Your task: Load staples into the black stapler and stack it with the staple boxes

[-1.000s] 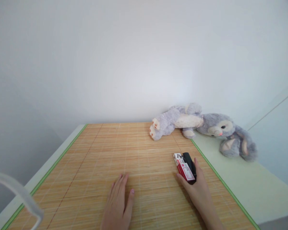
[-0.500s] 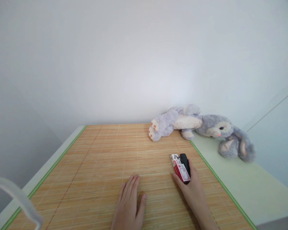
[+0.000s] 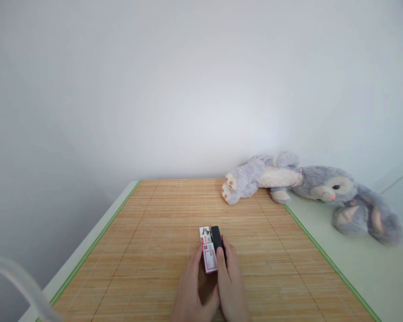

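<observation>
A small red and white box (image 3: 210, 258) lies beside a black object (image 3: 217, 238), perhaps a stapler, near the middle of the bamboo mat (image 3: 174, 214). Another white box end (image 3: 204, 233) with a printed picture shows at the far end of the red and white one. My left hand (image 3: 193, 290) wraps round the left side of the boxes. From the right, my right hand (image 3: 231, 281) grips the black object, its thumb on top. The two hands meet at the near end, and their fingers partly hide the items.
A grey plush rabbit (image 3: 282, 176) lies on its side along the back right, over the mat's edge and the pale table top (image 3: 366, 264). A blurred white curved strip (image 3: 20, 277) crosses the lower left. A plain wall stands behind.
The boxes and black object have moved left to the middle with my right hand. My left hand, flat on the mat before, now holds their left side. The view has shifted slightly left.
</observation>
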Demonstrator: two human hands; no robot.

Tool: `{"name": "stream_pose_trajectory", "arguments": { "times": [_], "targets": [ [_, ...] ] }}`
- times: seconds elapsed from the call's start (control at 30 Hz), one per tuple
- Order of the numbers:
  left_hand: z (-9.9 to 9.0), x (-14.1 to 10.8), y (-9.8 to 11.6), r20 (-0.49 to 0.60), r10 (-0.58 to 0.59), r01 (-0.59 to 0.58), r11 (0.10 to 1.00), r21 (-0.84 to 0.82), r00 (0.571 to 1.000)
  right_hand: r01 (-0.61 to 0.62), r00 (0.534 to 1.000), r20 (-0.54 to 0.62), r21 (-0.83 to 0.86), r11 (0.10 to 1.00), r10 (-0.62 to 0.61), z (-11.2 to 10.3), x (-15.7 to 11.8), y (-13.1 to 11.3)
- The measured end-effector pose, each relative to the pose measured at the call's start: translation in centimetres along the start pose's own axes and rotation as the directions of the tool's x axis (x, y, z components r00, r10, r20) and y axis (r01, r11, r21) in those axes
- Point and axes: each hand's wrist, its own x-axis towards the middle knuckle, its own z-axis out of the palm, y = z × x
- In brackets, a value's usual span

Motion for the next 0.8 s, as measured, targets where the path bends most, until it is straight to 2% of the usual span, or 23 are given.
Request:
{"name": "stream_pose_trajectory", "arguments": {
  "times": [0.17,0.33,0.53,0.63,0.8],
  "targets": [
    [-0.5,1.2,-1.0,-0.055,-0.021,0.019,0.999,-0.033,0.998,0.098,0.995,0.026,-0.091,0.991,-0.096,0.5,2.5,-0.2],
    [-0.1,2.2,-1.2,-0.097,-0.046,0.056,0.993,0.106,0.994,0.092,0.991,0.095,-0.026,0.995,-0.089,-0.7,4.1,0.3],
    [-0.3,3.2,-0.4,-0.158,-0.085,0.124,0.959,0.253,0.984,0.152,0.988,0.009,-0.065,0.986,-0.152,-2.0,3.6,0.9],
    [-1.9,3.8,-1.5,-0.208,-0.062,0.116,0.958,0.26,0.976,0.177,0.984,0.019,-0.089,0.98,-0.176,-2.3,3.4,0.8],
    [-6.4,5.0,-4.4,-0.325,-0.01,0.132,0.926,0.354,0.946,0.182,0.983,0.02,-0.119,0.976,-0.181,-2.4,3.4,0.9]
  ]
}}
